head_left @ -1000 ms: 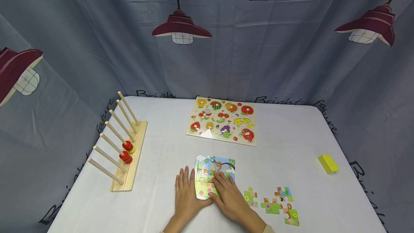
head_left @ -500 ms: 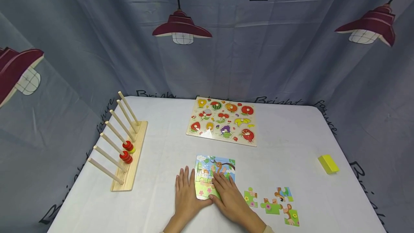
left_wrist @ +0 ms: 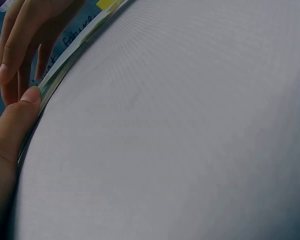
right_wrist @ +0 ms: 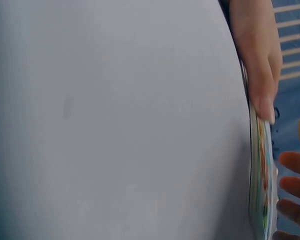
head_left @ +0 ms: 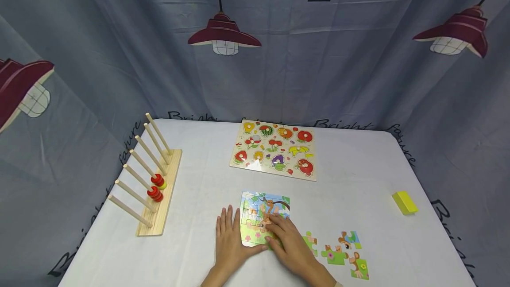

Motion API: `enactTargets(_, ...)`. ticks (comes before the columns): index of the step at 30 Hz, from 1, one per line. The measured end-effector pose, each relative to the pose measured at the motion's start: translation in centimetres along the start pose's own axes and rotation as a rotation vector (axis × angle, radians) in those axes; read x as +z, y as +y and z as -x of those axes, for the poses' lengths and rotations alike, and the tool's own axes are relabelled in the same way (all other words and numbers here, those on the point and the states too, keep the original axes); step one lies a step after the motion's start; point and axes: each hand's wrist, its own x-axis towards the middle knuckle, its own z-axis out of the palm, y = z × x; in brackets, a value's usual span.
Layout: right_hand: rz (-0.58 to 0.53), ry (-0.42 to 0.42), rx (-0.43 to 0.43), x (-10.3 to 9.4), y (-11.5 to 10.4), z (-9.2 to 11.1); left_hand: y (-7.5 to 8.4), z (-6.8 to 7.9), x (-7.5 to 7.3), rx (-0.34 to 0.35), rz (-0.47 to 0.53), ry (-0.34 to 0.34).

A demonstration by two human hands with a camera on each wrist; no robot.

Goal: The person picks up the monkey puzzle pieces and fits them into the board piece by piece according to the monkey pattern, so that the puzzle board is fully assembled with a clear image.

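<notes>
A jigsaw puzzle with an animal picture (head_left: 252,199) lies flat on the white table, partly assembled in its frame. My left hand (head_left: 231,240) rests along its left side, fingers straight, its thumb reaching along the near edge. In the left wrist view that thumb (left_wrist: 21,112) touches the puzzle's edge. My right hand (head_left: 292,247) is over the lower right part of the puzzle, fingers loosely bent and covering that corner. Seen from the right wrist, its fingers (right_wrist: 295,162) appear spread just off the board, holding nothing visible. Several loose puzzle pieces (head_left: 334,257) lie to the right.
A wooden peg stand (head_left: 169,189) with red and yellow rings stands at the left. Behind the puzzle lies a fruit peg board (head_left: 266,154). A yellow block (head_left: 404,202) sits near the right edge of the white table (head_left: 203,158). Grey curtain surrounds the far sides.
My right hand has drawn back slightly to the right, baring more of the puzzle's middle and covering part of the nearest loose piece. My left hand stays almost still.
</notes>
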Motion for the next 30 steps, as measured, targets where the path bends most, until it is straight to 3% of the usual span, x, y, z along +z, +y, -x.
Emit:
enactTargets(8,0.044,0.167,0.133,-2.1,1.9,1.1,0.0,0.1,0.0,-0.008,0.033,-0.012)
enactTargets(19,0.04,0.2,0.394,-6.8,5.7,3.2,-0.1,0.0,0.1,-0.022,0.038,-0.019)
enactTargets(25,0.041,0.109,0.563,-9.7,7.6,4.5,-0.1,0.0,0.1,-0.024,0.044,-0.028)
enactTargets(30,-0.006,-0.063,0.689,-11.3,9.4,5.8,0.0,0.0,0.0,-0.022,0.04,-0.029)
